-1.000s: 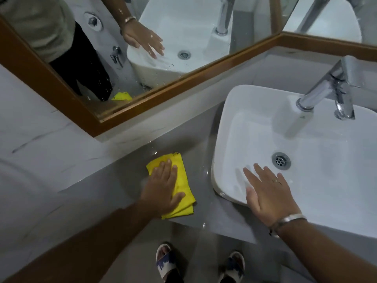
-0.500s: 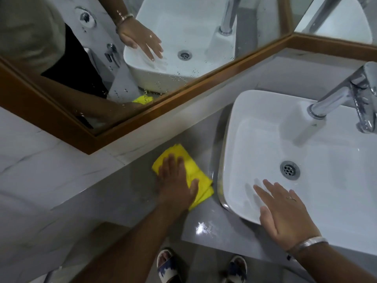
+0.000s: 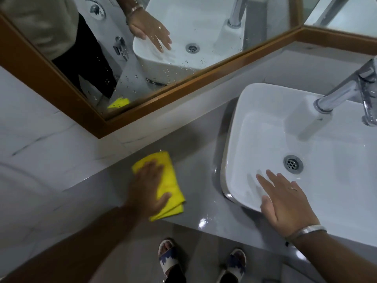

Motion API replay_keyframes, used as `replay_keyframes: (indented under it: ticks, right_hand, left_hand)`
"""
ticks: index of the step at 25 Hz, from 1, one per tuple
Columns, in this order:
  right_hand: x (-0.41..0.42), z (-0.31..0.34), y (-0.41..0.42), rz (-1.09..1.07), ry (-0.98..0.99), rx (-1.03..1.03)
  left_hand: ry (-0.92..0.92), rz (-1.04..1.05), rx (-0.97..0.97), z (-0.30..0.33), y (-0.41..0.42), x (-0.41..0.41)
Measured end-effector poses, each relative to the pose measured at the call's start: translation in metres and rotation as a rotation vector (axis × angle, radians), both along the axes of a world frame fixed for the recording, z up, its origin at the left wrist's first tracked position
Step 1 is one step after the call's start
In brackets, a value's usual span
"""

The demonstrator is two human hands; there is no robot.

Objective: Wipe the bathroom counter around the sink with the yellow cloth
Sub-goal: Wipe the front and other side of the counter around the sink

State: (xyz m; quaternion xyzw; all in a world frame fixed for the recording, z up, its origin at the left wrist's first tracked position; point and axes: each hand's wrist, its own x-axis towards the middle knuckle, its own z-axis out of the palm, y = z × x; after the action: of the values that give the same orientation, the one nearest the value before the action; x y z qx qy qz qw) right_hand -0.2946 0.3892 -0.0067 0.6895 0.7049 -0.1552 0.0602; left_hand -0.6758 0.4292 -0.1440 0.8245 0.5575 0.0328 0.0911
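Note:
A folded yellow cloth (image 3: 169, 180) lies flat on the grey counter (image 3: 195, 176) left of the white basin sink (image 3: 240, 123). My left hand (image 3: 146, 188) presses down on the cloth with fingers spread, covering its left half. My right hand (image 3: 285, 201) rests palm down, fingers apart, on the sink's near rim and inner slope, holding nothing. A gap of bare wet counter separates the cloth from the sink.
A chrome faucet (image 3: 350, 92) rises at the sink's far right, the drain (image 3: 293, 163) below it. A wood-framed mirror (image 3: 142, 107) runs along the back wall. The counter's front edge (image 3: 204, 223) is close; my sandalled feet (image 3: 171, 260) show below it.
My left hand slid the cloth to the left, away from the sink, after pushing it toward the sink half a second ago. My right hand stayed on the sink rim.

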Motion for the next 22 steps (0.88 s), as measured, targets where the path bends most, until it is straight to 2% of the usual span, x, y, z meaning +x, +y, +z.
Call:
replay_keyframes:
  ticks: [2,4,5,8,10,12,15,17,19,22]
  right_hand:
    - [0.0,-0.001,-0.003,-0.008,-0.005,-0.007]
    - [0.001,-0.001,-0.005,-0.01,0.014,-0.001]
    - [0.0,0.0,-0.004,-0.009,0.02,-0.005]
    - [0.001,-0.002,-0.004,-0.002,0.023,-0.019]
    - [0.002,-0.003,-0.004,-0.011,0.031,-0.025]
    - [0.0,-0.002,-0.004,-0.011,0.026,-0.02]
    - [-0.002,-0.001,-0.003,-0.005,0.01,-0.009]
    - [-0.005,-0.001,-0.002,0.01,-0.004,0.007]
    - [-0.007,0.0,-0.002,0.018,-0.012,0.018]
    - [-0.002,-0.003,-0.004,-0.001,-0.01,0.024]
  left_hand:
    - [0.066,0.104,0.009,0.006,-0.015,-0.066]
    - [0.08,0.21,-0.049,0.007,-0.014,-0.076]
    - [0.037,0.184,-0.065,0.007,-0.015,-0.052]
    - [-0.102,-0.082,0.0,-0.001,-0.02,0.059]
    - [-0.123,-0.134,-0.091,-0.005,-0.02,0.074]
    - [-0.166,0.037,-0.061,-0.019,-0.024,0.015]
    - [0.047,0.296,-0.028,-0.005,-0.03,-0.092]
    - [0.134,0.306,-0.037,0.006,-0.025,-0.099]
    - [-0.001,0.174,-0.01,0.004,-0.03,-0.041]
    - [-0.093,-0.291,-0.046,-0.006,-0.082,0.09]
